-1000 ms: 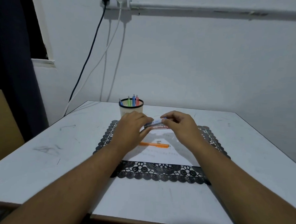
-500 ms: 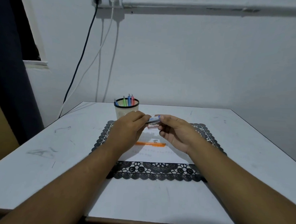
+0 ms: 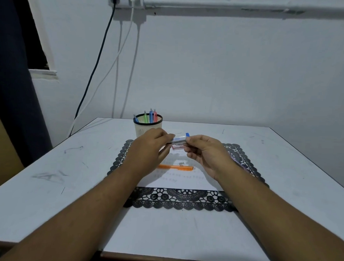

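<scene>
Both hands meet above the white paper [image 3: 185,181] on the black lace mat [image 3: 180,201]. My right hand [image 3: 207,153] pinches a small clear lead case with a blue cap [image 3: 181,138]. My left hand [image 3: 149,147] pinches the case's left end, where a thin lead seems to stick out. An orange mechanical pencil [image 3: 175,167] lies on the paper below the hands, with a tiny grey piece [image 3: 181,163] just above it. A small pink box [image 3: 177,147] lies under the case, partly hidden.
A cream pen cup [image 3: 147,125] with several coloured pens stands behind my left hand. The white table [image 3: 49,165] ends near the wall, where cables [image 3: 99,55] hang from sockets. A dark curtain [image 3: 7,66] hangs at the left.
The hands have drawn slightly apart along the case, whose blue cap now shows between them. The view has shifted a little.
</scene>
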`<state>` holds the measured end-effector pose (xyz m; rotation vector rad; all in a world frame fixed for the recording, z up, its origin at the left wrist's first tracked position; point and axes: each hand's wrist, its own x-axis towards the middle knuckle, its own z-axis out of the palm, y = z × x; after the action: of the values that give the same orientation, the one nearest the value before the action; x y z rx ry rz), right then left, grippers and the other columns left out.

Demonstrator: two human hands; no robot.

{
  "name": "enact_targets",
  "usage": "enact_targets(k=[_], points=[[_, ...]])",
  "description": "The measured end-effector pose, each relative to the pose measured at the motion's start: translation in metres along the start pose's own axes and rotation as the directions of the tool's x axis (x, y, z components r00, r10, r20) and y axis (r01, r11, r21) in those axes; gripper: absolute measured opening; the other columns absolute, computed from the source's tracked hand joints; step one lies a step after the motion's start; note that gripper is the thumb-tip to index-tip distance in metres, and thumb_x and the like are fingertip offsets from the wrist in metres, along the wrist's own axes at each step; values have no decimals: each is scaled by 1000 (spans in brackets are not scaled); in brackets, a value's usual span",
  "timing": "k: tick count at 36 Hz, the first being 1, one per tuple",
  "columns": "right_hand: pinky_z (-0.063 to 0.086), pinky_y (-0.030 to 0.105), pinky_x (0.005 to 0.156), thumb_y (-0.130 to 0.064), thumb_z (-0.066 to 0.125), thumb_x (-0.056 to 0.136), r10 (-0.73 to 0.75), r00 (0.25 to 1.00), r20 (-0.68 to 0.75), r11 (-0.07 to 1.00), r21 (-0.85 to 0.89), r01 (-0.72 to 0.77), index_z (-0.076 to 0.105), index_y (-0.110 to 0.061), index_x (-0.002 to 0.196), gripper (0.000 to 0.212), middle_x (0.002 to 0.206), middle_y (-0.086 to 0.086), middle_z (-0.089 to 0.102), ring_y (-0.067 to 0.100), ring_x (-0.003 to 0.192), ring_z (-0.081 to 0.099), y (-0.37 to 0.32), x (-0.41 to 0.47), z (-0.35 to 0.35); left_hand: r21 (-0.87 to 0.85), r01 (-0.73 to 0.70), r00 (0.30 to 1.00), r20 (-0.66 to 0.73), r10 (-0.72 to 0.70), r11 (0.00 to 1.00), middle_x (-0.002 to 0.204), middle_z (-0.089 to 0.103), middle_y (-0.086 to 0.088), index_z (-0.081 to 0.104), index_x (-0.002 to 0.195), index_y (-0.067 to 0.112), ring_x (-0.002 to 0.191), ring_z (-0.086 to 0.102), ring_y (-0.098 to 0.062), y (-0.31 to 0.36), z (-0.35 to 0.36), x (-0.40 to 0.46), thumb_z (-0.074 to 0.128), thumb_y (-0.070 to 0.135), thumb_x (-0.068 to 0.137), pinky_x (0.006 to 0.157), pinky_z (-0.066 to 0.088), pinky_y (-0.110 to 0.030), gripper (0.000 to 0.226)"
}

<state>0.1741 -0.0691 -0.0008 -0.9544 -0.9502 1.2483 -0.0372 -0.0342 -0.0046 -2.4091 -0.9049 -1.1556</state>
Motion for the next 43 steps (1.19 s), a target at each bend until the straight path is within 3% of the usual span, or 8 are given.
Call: enact_targets(k=[5, 11, 13, 16, 18, 26, 32, 43], points=[[60, 24, 62, -3, 74, 93, 87, 996, -22, 990, 114, -84, 72, 4, 100, 10, 84, 16, 77, 16, 65, 71, 2, -1, 4, -197, 169, 985, 54, -162, 966, 102, 66, 8, 71, 127, 20, 85, 58, -9, 1, 0, 1, 68, 25, 99, 71, 51, -31, 29], [59, 23, 60, 0, 69, 96, 175, 984, -17, 967, 190, -168, 71, 8, 107, 13, 82, 16, 76, 14, 64, 72, 7, 0, 9, -528, 346, 937, 153, -314, 776, 93, 70, 12, 72, 121, 28, 74, 60, -5, -1, 1, -1, 72, 25, 98, 64, 48, -17, 23], [59, 23, 60, 1, 68, 97, 203, 979, -5, 958, 210, -197, 70, 8, 109, 14, 85, 18, 77, 15, 65, 73, 9, 0, 10, -595, 378, 921, 168, -350, 709, 88, 70, 10, 72, 114, 32, 68, 58, -5, -2, 3, -1, 72, 24, 98, 62, 49, -22, 18], [60, 24, 59, 3, 66, 98, 244, 970, 14, 935, 261, -240, 69, 8, 110, 14, 86, 18, 77, 16, 65, 73, 11, 0, 12, -645, 408, 904, 188, -383, 646, 90, 71, 1, 72, 109, 35, 73, 60, -29, -1, 4, 0, 70, 24, 99, 65, 53, -43, 15], [60, 24, 58, 3, 64, 98, 265, 964, 20, 920, 296, -259, 68, 7, 111, 14, 85, 19, 76, 17, 64, 72, 12, -1, 14, -657, 408, 903, 191, -384, 633, 93, 72, 1, 71, 110, 37, 76, 61, -30, 0, 4, 0, 70, 25, 99, 69, 55, -47, 16], [60, 26, 56, 5, 63, 98, 319, 947, 32, 876, 372, -307, 68, 7, 108, 11, 84, 21, 75, 20, 61, 71, 12, -2, 15, -685, 431, 894, 234, -382, 588, 94, 69, -10, 66, 113, 39, 69, 55, -16, 2, 3, -1, 71, 29, 98, 63, 51, -36, 18], [60, 24, 55, 3, 66, 97, 275, 961, -3, 901, 350, -257, 69, 7, 102, 7, 80, 19, 76, 18, 59, 71, 11, 1, 11, -621, 427, 900, 225, -372, 658, 87, 70, 6, 70, 106, 33, 61, 52, 1, 3, -2, -2, 72, 23, 98, 55, 42, -11, 13], [60, 25, 64, -6, 75, 94, -57, 994, -90, 998, -30, 54, 74, 0, 98, 7, 89, 16, 78, 17, 69, 71, 5, -2, 4, -317, 399, 912, 239, -335, 860, 94, 66, 28, 69, 118, 39, 83, 58, 16, 1, 0, -4, 73, 31, 96, 59, 37, -7, 24]])
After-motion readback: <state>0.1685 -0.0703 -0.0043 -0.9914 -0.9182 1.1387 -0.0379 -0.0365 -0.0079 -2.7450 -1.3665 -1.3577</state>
